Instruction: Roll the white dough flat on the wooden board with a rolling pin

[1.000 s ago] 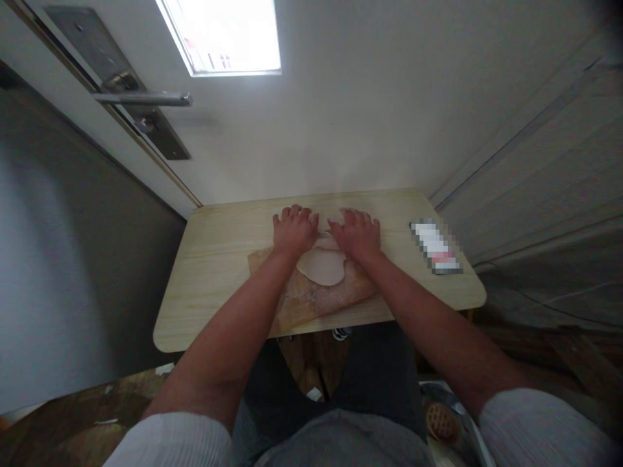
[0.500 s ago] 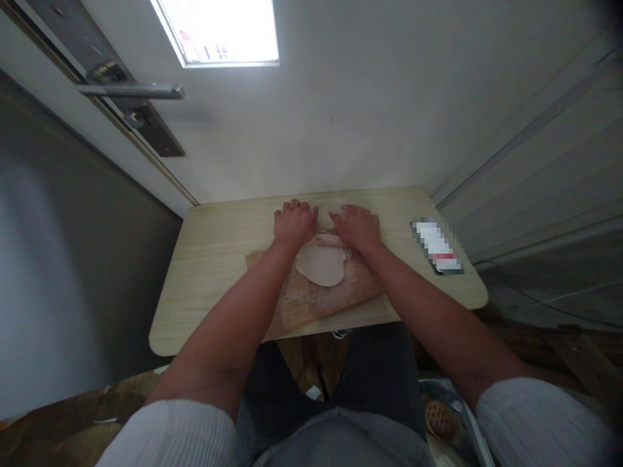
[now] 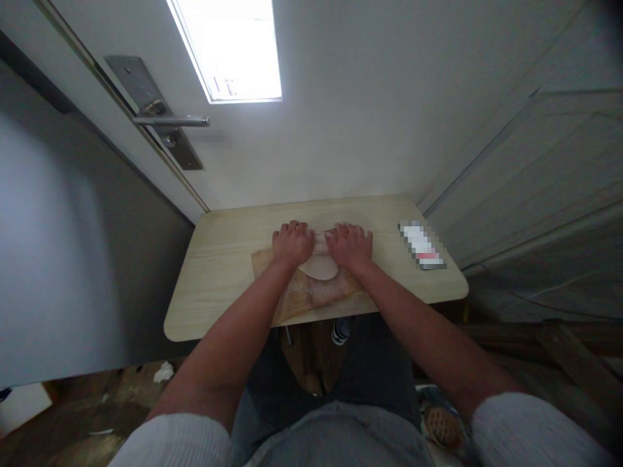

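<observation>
A thin, pale round of dough [image 3: 318,267] lies on a wooden board [image 3: 304,301] on the small table. My left hand [image 3: 293,243] is palm down at the dough's far left side, its fingers bent over. At the far right side, my right hand [image 3: 349,245] is also palm down with curled fingers. Between the hands runs a pale crosswise band [image 3: 320,243]; I cannot tell whether it is a rolling pin or rolled-up dough. Both palms hide what lies under them.
A phone [image 3: 422,246], partly blurred out, lies at the table's [image 3: 214,279] right side. Behind the table stands a white door with a metal handle [image 3: 175,121]. Down by my right leg is a tray holding a round brown latticed item [image 3: 442,425].
Both hands have come back toward me over the dough, and less of it shows. My right hand's fingers lie lower. The camera view has shifted.
</observation>
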The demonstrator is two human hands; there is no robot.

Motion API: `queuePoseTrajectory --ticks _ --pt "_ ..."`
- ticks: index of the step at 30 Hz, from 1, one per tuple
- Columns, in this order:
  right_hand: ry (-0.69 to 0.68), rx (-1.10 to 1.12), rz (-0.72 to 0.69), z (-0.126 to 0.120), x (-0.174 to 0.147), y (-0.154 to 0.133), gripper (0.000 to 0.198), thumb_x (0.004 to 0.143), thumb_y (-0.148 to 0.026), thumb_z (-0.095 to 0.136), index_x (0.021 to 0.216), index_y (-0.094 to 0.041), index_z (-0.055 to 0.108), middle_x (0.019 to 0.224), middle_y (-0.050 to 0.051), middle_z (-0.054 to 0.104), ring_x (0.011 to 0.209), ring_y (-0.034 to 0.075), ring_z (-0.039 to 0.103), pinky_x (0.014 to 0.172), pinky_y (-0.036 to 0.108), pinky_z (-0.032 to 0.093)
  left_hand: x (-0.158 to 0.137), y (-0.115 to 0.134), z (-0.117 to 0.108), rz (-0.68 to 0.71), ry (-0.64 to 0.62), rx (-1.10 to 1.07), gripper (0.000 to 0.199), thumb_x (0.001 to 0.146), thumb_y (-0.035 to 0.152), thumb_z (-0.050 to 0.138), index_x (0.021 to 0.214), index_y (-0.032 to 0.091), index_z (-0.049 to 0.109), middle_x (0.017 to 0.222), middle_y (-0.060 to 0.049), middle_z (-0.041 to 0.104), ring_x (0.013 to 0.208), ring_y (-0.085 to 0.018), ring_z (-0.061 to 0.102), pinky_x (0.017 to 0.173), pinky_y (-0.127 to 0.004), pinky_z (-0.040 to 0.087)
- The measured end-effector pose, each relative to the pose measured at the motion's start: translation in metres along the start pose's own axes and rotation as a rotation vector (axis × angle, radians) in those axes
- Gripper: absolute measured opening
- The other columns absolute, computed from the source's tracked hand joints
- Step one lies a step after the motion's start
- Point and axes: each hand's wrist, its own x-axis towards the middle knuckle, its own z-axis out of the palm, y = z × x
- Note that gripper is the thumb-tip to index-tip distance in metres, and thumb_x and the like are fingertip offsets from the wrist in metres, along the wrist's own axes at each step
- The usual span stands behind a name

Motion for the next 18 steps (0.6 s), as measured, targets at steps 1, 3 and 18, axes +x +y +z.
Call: queuePoseTrajectory --ticks 1,3,18 --pt "0.004 -0.008 -0.004 -0.001 -0.006 -0.001 0.054 0.1 -0.052 0.033 0.138 -0.019 0.053 0.142 0.015 0.055 0.13 0.035 0.044 0.108 0.062 0.022 -0.005 0.0 -0.001 -0.002 0.007 0.003 0.047 0.101 0.044 0.027 0.129 0.024 0.059 0.133 -0.013 0.059 0.12 -0.031 0.052 0.096 -0.049 0.044" --pt "0.019 -0.017 -0.012 -0.002 -0.016 -0.002 0.053 0.1 -0.052 0.033 0.138 -0.02 0.052 0.142 0.015 0.055 0.131 0.035 0.043 0.109 0.062 0.02 -0.016 0.002 -0.002 -0.003 0.026 0.011 0.047 0.101 0.044 0.028 0.133 0.024 0.056 0.137 -0.012 0.057 0.121 -0.031 0.052 0.097 -0.049 0.044" --pt "0.077 0.022 -0.076 -0.01 -0.088 -0.002 0.058 0.1 -0.053 0.034 0.144 -0.018 0.047 0.149 0.017 0.047 0.139 0.035 0.032 0.111 0.058 0.018 -0.103 0.007 -0.006 0.003 0.093 -0.003 0.062 0.102 0.05 0.019 0.15 0.016 0.038 0.152 -0.014 0.046 0.145 -0.028 0.033 0.115 -0.05 0.027"
